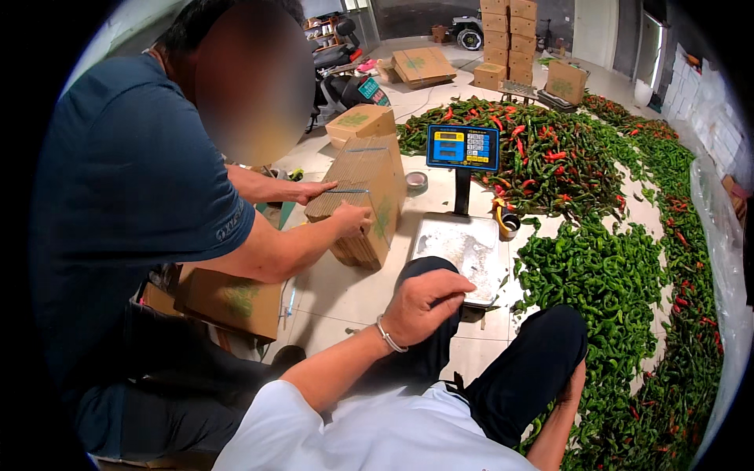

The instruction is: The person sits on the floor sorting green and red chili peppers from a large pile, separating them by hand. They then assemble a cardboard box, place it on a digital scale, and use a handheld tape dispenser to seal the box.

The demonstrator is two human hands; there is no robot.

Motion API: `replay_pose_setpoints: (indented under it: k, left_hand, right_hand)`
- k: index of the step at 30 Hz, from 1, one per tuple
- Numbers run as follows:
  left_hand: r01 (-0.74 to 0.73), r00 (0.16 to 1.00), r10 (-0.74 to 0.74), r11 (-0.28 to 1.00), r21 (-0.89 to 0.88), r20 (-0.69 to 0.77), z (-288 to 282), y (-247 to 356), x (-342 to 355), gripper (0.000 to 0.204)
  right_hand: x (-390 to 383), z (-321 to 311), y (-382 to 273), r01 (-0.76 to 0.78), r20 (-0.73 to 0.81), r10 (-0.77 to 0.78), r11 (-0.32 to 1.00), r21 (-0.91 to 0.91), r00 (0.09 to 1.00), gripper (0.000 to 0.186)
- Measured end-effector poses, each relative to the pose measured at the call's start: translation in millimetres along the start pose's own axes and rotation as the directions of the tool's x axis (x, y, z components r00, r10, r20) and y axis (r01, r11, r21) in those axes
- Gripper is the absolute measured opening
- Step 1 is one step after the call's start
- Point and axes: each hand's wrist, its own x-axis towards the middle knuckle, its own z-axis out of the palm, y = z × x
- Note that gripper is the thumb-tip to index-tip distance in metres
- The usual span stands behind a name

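Note:
My left hand (428, 304), with a silvery bangle at its wrist, rests over my left knee. Its fingers curl together and I see nothing in them. My right hand (577, 385) is against the outer side of my right knee, its fingers hidden. Just beyond my knees stands a weighing scale (463, 149) with a blue display on a post and a dusty white pan (483, 255). On the left a person in a dark blue T-shirt (149, 173) leans in, both hands on a strapped bundle of flat cardboard boxes (381, 188).
Green peppers (589, 282) lie heaped to my right, and a mixed red and green pile (542, 157) rises behind the scale. Tape rolls (416, 180) sit near the scale. Brown cartons (510, 35) are stacked far back. Clear plastic sheeting (719, 220) runs along the right.

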Motion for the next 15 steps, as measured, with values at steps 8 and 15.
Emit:
replay_pose_setpoints:
  k: [8,15]
  left_hand:
    - [0.575,0.806,-0.575,0.817,-0.05,-0.138,-7.4,-132.2,-68.5,0.02]
    - [0.716,0.495,-0.755,0.635,0.291,0.43,49.7,-221.9,-258.5,0.028]
  right_hand:
    - [-48.7,2.6,-65.8,0.441,0.053,-0.473,0.767,-0.467,0.879,0.032]
    - [-69.4,63.3,-132.4,0.596,0.212,-0.662,0.43,-0.678,0.719,0.031]
